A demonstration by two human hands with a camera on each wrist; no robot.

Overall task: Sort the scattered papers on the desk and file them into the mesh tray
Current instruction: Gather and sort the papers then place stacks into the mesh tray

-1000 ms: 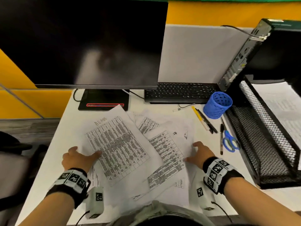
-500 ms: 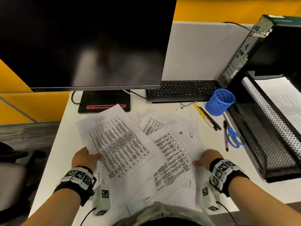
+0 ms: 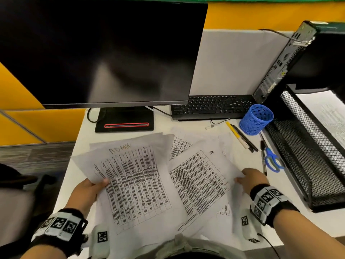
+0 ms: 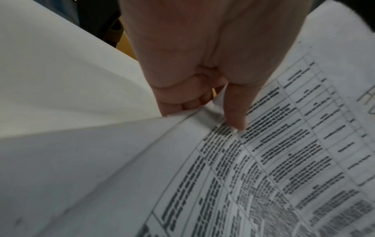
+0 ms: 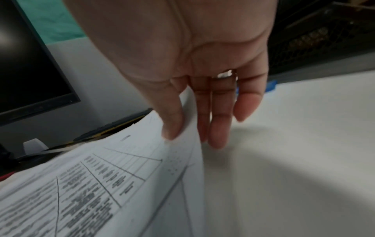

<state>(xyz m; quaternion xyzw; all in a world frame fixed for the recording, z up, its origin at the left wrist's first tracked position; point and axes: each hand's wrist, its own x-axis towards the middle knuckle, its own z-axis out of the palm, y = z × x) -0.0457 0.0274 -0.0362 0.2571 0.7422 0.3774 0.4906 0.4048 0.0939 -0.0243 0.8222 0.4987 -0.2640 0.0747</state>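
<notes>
While a white desk (image 3: 74,165) is carrying the whole scene, a dark monitor (image 3: 102,53) is standing at the back, with a black keyboard (image 3: 211,107) to its right in front of a grey partition, and yellow wall panels are showing behind. A blue pen cup (image 3: 256,119), several pens (image 3: 242,139) and blue scissors (image 3: 272,161) are lying between the papers and the black mesh tray (image 3: 306,165), which is sitting at the desk's right edge with a printed sheet already on its upper level.

The scattered papers (image 3: 196,180) are overlapping in the desk's middle. The ADMIN sheet (image 3: 134,184) is lying with its long axis running away from the person, heading at the far end, tilted slightly.

The left hand (image 3: 85,193) is pinching this sheet's left edge, thumb on top and fingers curled beneath. The right hand (image 3: 253,180) is gripping the right edge of the papers, thumb above and straight fingers (image 5: 219,128) under it. Bare desk is showing left of the papers and along the near right.
</notes>
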